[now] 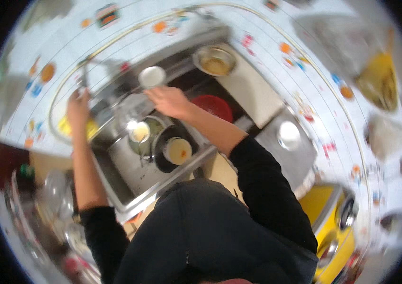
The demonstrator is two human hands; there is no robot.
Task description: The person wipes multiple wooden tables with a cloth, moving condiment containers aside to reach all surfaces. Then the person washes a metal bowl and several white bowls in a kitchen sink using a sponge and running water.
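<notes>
My right hand [170,102] reaches over the back of the steel sink [130,174], its fingertips close below a small white bowl [152,77]. Blur hides whether they grip the bowl. At the sink's left back corner, my left hand [79,110] is raised by a slim grey object [83,76]; whether it holds that is unclear. Yellow material [63,126] shows behind the left wrist. In the basin, a dark pan [161,161] has a light bowl [178,151] in it with an orange-brown spot. Beside the pan lies a greenish round vessel [155,127] with a small bowl [140,132].
Right of the basin are a red basin or colander [218,108], a metal bowl [216,61] and a pale board [252,92]. A white round dish [289,134] stands on a steel surface [295,161]. A pale hose or pipe [275,23] runs along the tiled wall. Yellow cabinet [336,236] at right.
</notes>
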